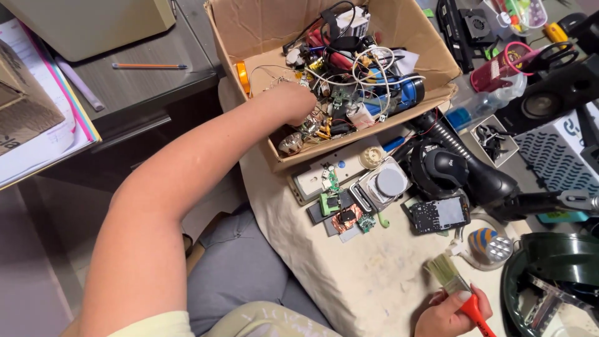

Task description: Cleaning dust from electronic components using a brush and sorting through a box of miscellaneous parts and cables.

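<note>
Your left hand (293, 103) is down inside the open brown cardboard box (430, 59), buried among the tangle of wires, small circuit parts and connectors (340, 93) near the box's front-left corner. The fingers are hidden in that clutter, so you cannot tell whether the hand is open or closed on anything. Your left forearm stretches long and almost straight from the lower left of the view up across the box's front wall, wrist bent slightly downward over the rim.

Your right hand (450, 313) sits low at the bottom edge, curled closed around the red handle of a flat pale-bristled paintbrush (452, 281). The brush slants up and to the left, its bristles hovering over the stained cream cloth covering the worktop (349, 274).

Inside the box, behind your left hand, lie a blue cylindrical torch (409, 93), white looped cables and a red-and-black tool. Just in front of the box, on the cloth, lie a white rectangular plastic casing (312, 181), a small green circuit board (329, 203), a copper-coloured square board (346, 217) and a grey square device with a round disc on top (385, 185). To the right of these rest a dark rectangular circuit board (440, 214), a black headset (440, 170) and a small round multi-LED lamp (493, 244). A dark green round dish (549, 259) fills the lower right corner.

On the grey desk to the far left lies an orange pencil (148, 65).
</note>
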